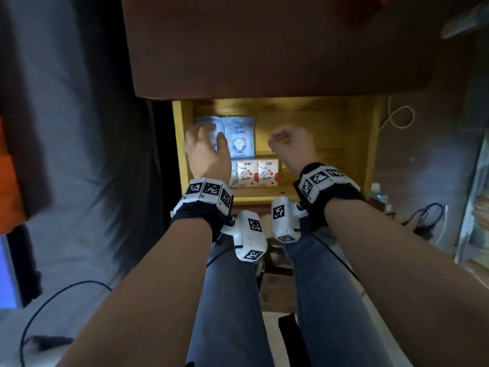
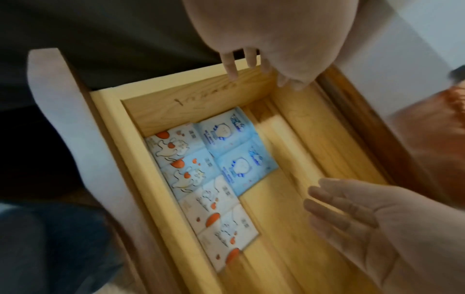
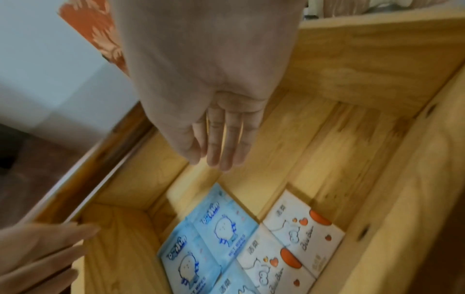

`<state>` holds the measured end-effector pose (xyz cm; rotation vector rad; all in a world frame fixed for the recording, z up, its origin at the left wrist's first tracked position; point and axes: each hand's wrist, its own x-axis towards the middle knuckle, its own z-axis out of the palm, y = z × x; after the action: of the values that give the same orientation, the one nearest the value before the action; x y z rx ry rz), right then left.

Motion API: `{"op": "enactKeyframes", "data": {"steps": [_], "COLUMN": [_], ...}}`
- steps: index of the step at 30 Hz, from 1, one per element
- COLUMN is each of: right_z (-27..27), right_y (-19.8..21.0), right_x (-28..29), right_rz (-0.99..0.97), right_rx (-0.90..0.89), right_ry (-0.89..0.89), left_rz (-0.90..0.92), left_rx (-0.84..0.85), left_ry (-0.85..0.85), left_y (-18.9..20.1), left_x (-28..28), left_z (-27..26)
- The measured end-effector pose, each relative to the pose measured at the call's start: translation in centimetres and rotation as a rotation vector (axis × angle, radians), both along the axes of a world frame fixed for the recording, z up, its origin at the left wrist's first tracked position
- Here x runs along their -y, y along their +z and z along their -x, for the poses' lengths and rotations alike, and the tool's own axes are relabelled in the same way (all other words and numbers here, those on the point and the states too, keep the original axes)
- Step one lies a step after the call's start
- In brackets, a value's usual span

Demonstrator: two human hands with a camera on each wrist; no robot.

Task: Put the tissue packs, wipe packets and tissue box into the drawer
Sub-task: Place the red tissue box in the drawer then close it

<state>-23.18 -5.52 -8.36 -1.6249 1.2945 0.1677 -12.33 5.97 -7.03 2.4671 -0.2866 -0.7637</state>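
**Tissue packs and wipe packets flat in the open drawer**

Tissue packs, white with orange hearts, lie face up in a row along the drawer's near edge, running from its left near corner, each touching the next. Wipe packets, blue, lie side by side just behind that row, toward the drawer's left edge and touching the packs.

My left hand hovers over the left-most wipe packet, palm down. Its fingers are straight and loosely spread, holding nothing; whether they touch the packet I cannot tell.

My right hand hangs above the bare wood floor in the middle of the drawer, clear of the packs. Its fingers are straight, close together, pointing down, holding nothing.

Dark brown surface overhangs the drawer's far edge. Pictures blurred.
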Motion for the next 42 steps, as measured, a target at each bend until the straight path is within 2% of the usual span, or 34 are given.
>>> {"op": "enactKeyframes", "data": {"steps": [3,10,16,22,32,39,42], "right_z": [1.5,5.2,6.1,4.9,2.1,1.4,1.2], "right_y": [2.3,5.4,5.3,3.7,2.4,3.0,3.3], "right_x": [2.3,10.6,17.8,23.8,27.8,28.6,28.3], "right_rz": [0.105,0.290,0.370,0.438,0.171,0.127,0.140], "right_rx": [0.058,0.111,0.170,0.299,0.345,0.446,0.432], "right_ry": [0.010,-0.067,-0.186,-0.196,-0.139,-0.149,-0.139], "left_rz": [0.131,0.227,0.269,0.334,0.401,0.377,0.377], "left_rx": [-0.078,-0.048,-0.015,-0.151,-0.340,-0.378,-0.403], "left_ry": [-0.004,-0.017,0.019,0.078,0.150,0.164,0.193], "left_y": [1.8,4.4,4.5,4.2,3.8,4.0,4.2], "left_x": [3.1,11.4,18.3,24.0,28.7,29.0,28.8], "left_z": [1.6,4.4,4.3,3.4,2.5,2.3,2.4]}}
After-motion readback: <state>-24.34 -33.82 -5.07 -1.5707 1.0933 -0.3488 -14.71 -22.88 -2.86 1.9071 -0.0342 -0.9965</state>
